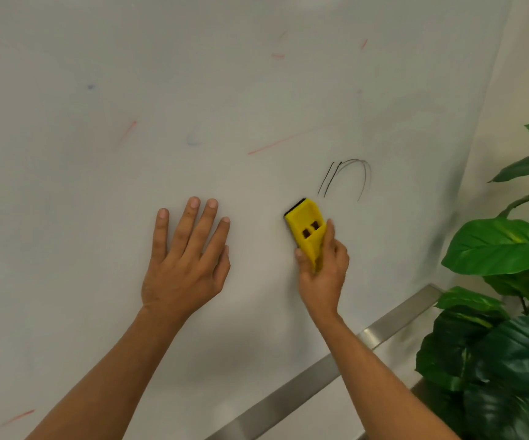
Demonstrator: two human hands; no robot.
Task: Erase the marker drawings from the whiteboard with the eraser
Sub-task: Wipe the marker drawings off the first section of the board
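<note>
Now R hand (322, 265) grips eraser (306, 228) below black marks (345, 179); L hand (187, 258) flat, spread.

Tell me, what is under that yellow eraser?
A dark pad shows along the top edge of the yellow eraser, facing the whiteboard. The right hand grips its lower end. Any marks beneath it are covered.

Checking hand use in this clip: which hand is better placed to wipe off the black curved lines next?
The right hand: it already grips the yellow eraser, just below the black lines. The left hand lies flat on the whiteboard, empty.
</note>
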